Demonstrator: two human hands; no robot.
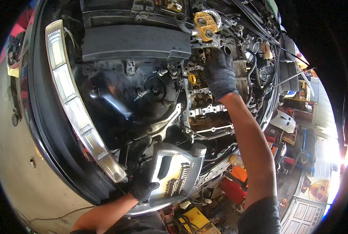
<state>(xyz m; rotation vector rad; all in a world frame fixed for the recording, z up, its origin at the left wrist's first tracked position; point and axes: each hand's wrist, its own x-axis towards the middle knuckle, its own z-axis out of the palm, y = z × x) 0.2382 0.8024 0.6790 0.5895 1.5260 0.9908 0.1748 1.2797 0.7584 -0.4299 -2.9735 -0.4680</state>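
My left hand (142,188), in a black glove, grips the left edge of a grey plastic jug (155,165) with its side cut away. The thumb shows at the rim; the other fingers are hidden. Rows of small dark metal parts (178,180) lie in the jug, over a yellowish bottom. My right hand (220,74), also gloved, reaches down onto the opened engine (199,102). Its back faces me and covers the fingertips, so whether it holds anything is hidden. A yellow ring-shaped part (192,78) sits just left of it among the exposed metal.
A lit light bar (70,93) runs along the left of the engine bay. Left of the engine is a black cover (135,43), with an orange-yellow part (205,26) at the top. Below right are a yellow case (199,220) and a red box (233,190).
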